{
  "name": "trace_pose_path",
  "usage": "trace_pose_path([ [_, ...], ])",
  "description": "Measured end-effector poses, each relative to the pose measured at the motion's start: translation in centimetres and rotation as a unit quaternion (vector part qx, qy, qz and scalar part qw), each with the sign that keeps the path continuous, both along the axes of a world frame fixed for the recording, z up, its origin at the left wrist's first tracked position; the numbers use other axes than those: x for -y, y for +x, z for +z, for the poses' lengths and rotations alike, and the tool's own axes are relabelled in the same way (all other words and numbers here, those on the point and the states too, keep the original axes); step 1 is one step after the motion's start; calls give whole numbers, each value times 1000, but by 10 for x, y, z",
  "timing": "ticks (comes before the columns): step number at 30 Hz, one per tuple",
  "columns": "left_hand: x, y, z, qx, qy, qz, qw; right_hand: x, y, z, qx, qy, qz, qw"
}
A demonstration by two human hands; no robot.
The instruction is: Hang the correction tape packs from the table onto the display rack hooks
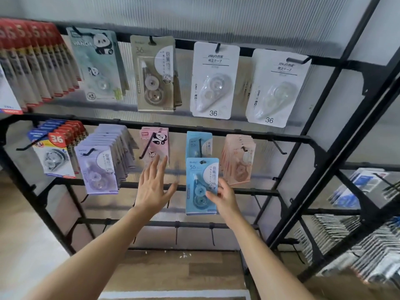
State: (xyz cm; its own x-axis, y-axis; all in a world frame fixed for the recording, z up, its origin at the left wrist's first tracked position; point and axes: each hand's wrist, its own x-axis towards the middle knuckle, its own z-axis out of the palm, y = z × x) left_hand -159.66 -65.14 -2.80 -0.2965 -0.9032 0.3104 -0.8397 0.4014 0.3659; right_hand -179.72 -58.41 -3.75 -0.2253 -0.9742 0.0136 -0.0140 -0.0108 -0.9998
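The rack (238,132) looks mostly filled, yet the right hand (225,198) clamps its fingers on a blue pack (200,180) not yet hooked, and the left hand (153,189) hovers, fingers apart.

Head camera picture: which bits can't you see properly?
1. Red-topped card packs, head view: cut off by the left edge.
2. Blue-and-white packs on the side rack, head view: blurred, print unreadable.
3. Light blue correction tape pack in the right hand, head view: hook contact too small to tell.

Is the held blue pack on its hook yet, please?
Apparently off: the right hand grips the blue pack just below the hook.
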Motion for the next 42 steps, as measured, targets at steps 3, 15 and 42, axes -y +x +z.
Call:
trace_pose_path([
  [3,0,-4,0,5,6,5,1000,14,-3,6,-31,10,-11,999],
  [15,13,-13,10,26,46,21,998,90,-9,25,-194,111,-53,973],
  [42,-53,-6,-17,10,84,60,995,25,-8,-15,-544,64,-11,836],
])
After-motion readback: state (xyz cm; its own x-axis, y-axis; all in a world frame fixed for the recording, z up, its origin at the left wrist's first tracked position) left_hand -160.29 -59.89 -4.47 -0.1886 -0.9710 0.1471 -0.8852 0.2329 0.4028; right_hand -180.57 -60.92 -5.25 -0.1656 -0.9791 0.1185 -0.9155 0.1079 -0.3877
